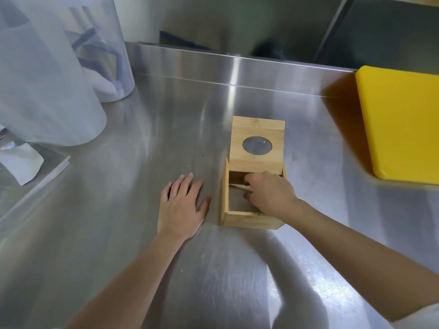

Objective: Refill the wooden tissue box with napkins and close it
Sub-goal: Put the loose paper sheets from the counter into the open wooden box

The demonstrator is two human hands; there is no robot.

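Note:
A square wooden tissue box [249, 219] stands on the steel counter, right of centre. Its lid [257, 129], with an oval hole, is slid back and half off the far side, so the box is open on top. My right hand [270, 193] reaches into the open top with the fingers curled down inside; I cannot tell whether they hold anything. A thin pale edge shows inside beside the fingers. My left hand [181, 207] lies flat on the counter just left of the box, fingers spread, not touching it.
A thick yellow cutting board [401, 124] lies at the right. Large translucent plastic containers [47, 74] stand at the back left. A white paper scrap [21, 163] rests on a steel tray at the left edge. A raised steel backsplash [237, 65] runs behind.

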